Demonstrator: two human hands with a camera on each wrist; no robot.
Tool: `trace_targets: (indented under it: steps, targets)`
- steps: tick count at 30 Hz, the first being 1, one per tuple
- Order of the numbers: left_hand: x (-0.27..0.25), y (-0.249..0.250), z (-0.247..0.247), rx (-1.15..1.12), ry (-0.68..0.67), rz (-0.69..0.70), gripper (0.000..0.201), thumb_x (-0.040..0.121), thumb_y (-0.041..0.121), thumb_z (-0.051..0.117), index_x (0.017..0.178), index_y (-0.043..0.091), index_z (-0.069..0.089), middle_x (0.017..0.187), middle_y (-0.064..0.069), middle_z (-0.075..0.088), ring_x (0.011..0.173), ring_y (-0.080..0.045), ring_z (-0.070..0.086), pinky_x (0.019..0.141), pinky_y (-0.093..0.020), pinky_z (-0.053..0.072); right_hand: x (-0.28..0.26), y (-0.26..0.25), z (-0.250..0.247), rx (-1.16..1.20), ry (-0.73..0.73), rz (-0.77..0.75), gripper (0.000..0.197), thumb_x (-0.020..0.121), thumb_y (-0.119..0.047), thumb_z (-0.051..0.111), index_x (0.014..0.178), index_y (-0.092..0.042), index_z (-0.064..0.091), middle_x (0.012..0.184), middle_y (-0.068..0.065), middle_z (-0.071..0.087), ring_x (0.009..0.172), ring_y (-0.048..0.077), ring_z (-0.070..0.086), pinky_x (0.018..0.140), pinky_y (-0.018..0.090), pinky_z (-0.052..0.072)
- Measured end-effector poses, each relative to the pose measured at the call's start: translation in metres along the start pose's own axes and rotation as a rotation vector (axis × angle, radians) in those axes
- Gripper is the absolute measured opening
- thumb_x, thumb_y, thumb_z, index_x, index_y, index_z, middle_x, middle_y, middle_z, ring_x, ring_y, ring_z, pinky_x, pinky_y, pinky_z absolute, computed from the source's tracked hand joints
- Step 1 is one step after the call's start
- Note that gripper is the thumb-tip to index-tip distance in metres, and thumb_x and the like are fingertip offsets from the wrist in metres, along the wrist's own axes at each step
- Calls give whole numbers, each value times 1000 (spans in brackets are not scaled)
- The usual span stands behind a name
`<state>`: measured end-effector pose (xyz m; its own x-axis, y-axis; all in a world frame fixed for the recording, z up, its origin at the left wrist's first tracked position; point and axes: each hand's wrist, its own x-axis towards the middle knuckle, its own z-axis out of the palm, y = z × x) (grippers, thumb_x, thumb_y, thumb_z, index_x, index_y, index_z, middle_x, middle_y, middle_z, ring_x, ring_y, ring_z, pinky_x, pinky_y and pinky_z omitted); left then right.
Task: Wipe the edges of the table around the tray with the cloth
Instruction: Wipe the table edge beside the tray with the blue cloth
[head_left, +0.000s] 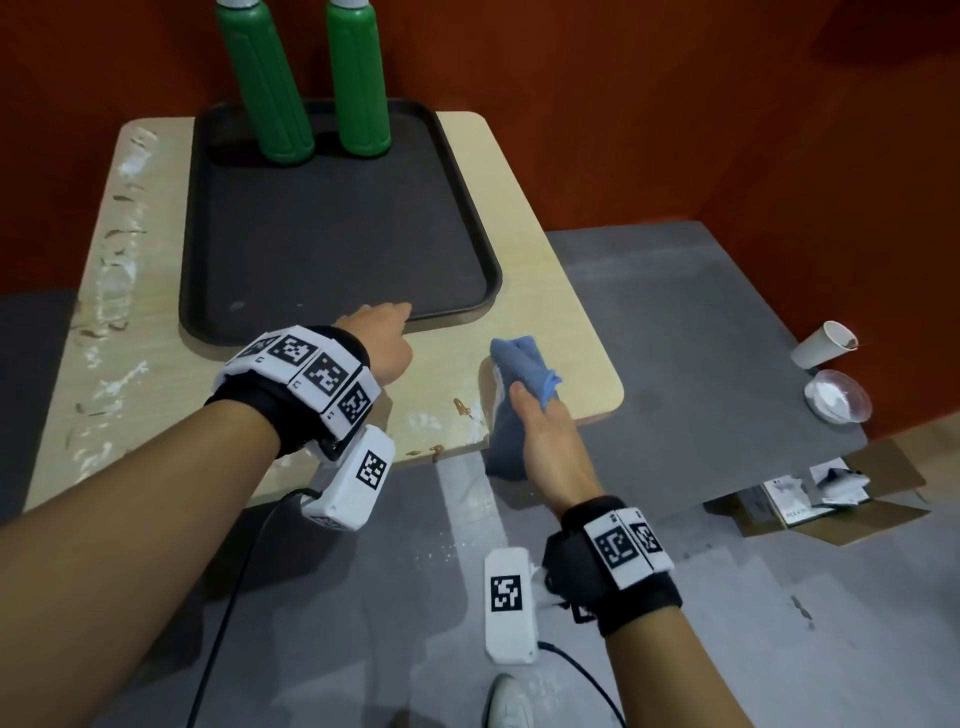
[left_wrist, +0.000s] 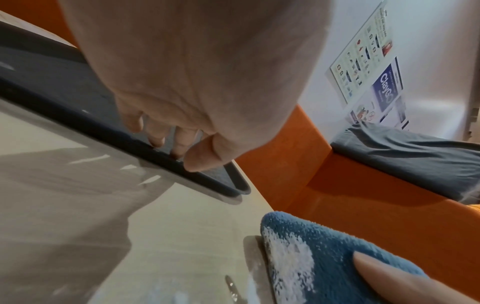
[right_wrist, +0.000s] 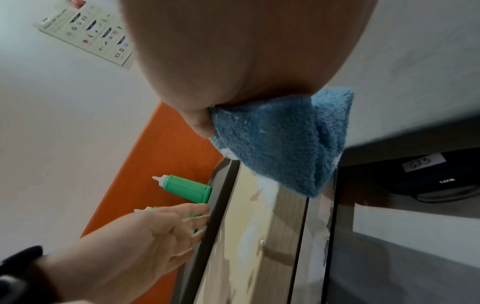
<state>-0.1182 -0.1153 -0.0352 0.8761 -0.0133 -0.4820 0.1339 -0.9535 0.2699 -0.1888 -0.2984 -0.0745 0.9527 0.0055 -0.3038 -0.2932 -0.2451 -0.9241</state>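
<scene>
Blue terry cloth (head_left: 519, 387), soft, light and already dusted with white powder, lies bunched at the pale wooden table's (head_left: 566, 322) near right edge, gripped in the right hand (head_left: 545, 441); a balled hold likely suits it. Left hand (head_left: 387, 343) steadies the black plastic tray (head_left: 332, 234), fingers resting on its rim.

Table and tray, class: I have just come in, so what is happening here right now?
A person is wiping a pale wooden table with a blue cloth, gripped in the right hand at the near right edge. White residue shows on the cloth and is smeared along the table's left and near edges. The left hand rests its fingers on the near rim of the dark tray, seemingly steadying it. Two green bottles stand at the tray's far end.
</scene>
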Motion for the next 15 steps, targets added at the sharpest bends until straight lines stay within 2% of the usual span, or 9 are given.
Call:
trace_targets:
  steps: [3,4,6,8,10,12,14,15]
  targets:
    - [-1,-2,4,22,-18,8,53,96,1,28,148,8,24,156,-8,23,145,-26,19,116,-41,24,7,-3,3,79,42,10,31,103,-25,35,130,-20,51,117,-4,56,103,6,52,80,15,37]
    - [-2,-2,5,30,-17,11,53,96,0,28,148,8,24,156,-8,23,146,-25,18,116,-41,24,8,-4,4,93,45,13,32,103,-25,35,131,-20,50,116,-6,56,103,6,52,80,16,37]
    - [-2,-4,3,48,-15,24,53,95,0,28,148,8,24,156,-8,22,145,-26,18,116,-42,25,4,-4,8,91,19,22,28,103,-26,35,124,-23,54,109,-9,58,103,8,55,82,19,38]
    - [-2,-7,2,48,-12,40,54,95,0,27,148,9,24,156,-7,22,146,-25,18,116,-42,25,-3,-2,7,178,2,49,28,103,-25,35,113,-26,61,97,-12,62,99,4,61,77,17,44]
    - [-4,-9,3,36,-4,55,54,96,1,27,149,11,23,157,-5,21,147,-24,15,117,-41,24,-4,-4,-2,361,25,92,33,100,-29,39,120,-26,65,105,-6,69,100,9,64,86,21,49]
    - [-3,-12,3,13,0,66,54,97,3,26,150,12,22,158,-4,19,148,-22,13,118,-41,22,-2,-10,-15,551,23,123,34,94,-36,44,118,-28,68,117,1,68,107,15,62,95,31,46]
    - [-1,-14,2,-25,0,70,54,98,5,27,150,14,21,158,-4,19,148,-22,15,118,-38,22,-2,-20,-24,729,3,131,33,97,-34,43,113,-21,68,110,4,69,97,17,66,88,31,51]
    - [-1,-15,1,-50,5,72,54,98,7,29,151,16,21,158,-5,21,147,-23,18,117,-37,24,-1,-23,-28,813,-20,135,33,98,-31,43,112,-15,67,104,6,72,90,19,70,79,32,56]
